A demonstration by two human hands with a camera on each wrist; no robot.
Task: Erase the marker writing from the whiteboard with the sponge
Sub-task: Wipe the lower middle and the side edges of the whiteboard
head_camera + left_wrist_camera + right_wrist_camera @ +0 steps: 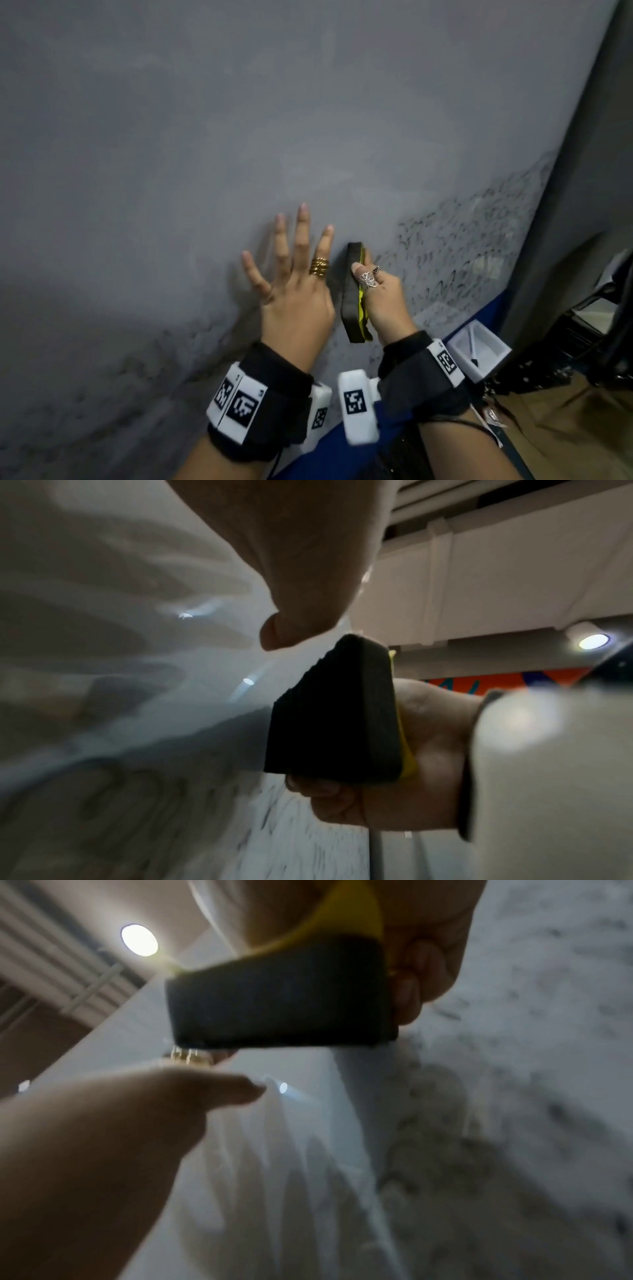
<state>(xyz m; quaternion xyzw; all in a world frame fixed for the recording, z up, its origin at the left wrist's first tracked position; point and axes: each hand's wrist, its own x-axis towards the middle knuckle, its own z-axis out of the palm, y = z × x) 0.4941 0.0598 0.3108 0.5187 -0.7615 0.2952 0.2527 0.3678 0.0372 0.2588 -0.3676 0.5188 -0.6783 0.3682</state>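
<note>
A person stands close to a large whiteboard [239,120], both forearms reaching up to it. The left hand [294,291] lies spread flat against the board, fingers straight and fanned, holding nothing; it seems to steady the body. Just beside it, the right hand [382,298] grips the sponge [352,291], thumb on one side and fingers curled round the other. The sponge is a dark pad with a yellow backing. From the head view it appears turned on its edge against the board, not laid flat; whether the dark face actually touches the surface is hard to tell in the blurred wrist views.

Most of the board above and to the left looks wiped, grey and smeary. The remaining marker writing [462,246] forms a band of dark scribbles to the right of the sponge, running down toward the lower right corner. Fainter marks also show along the lower left.

To do this step well, I judge the sponge should be rolled so its dark face meets the board fully, then drawn rightward through the scribbles with even pressure and overlapping passes. An edge-on sponge would likely smear thin streaks. A small white tray [479,346] sits below the board's right corner, so strokes there call for care.
</note>
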